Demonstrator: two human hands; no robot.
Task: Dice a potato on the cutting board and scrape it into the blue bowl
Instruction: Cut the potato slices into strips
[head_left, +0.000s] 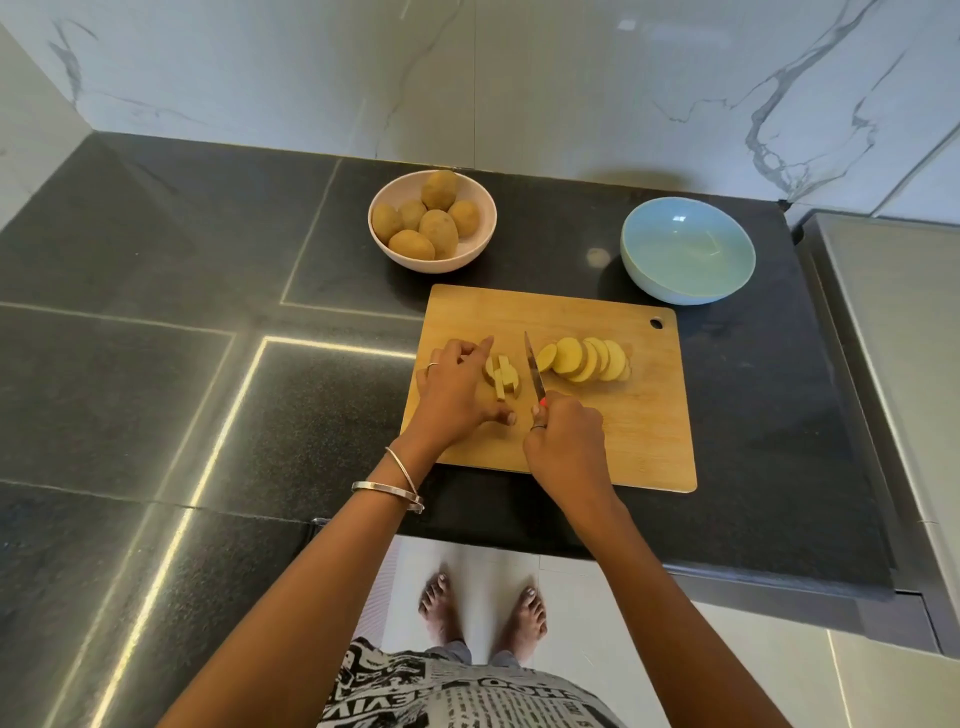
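Wooden cutting board (597, 447) on dark counter (156, 364), near edge, hanging hole at far right corner.

L hand (452, 389) on board's left part: fingers curled over a small stack of potato slices already cut into strips (502, 376), index fingertip pointing far-right, thumb on board near side. Ring on one finger, two bangles (397, 486) at wrist.

R hand (566, 441) grips knife handle, fingers wrapped tight, ring visible. Knife (534, 371) blade points away, just right of the strips; cannot tell if edge touches board.

Remaining potato slices (587, 359) fanned in overlapping row, right of blade, mid-board.

Blue bowl (687, 249) far right of board, just beside its far edge, nothing inside. Pale bowl (432, 221) far left of board, holds six whole potatoes (426, 218).
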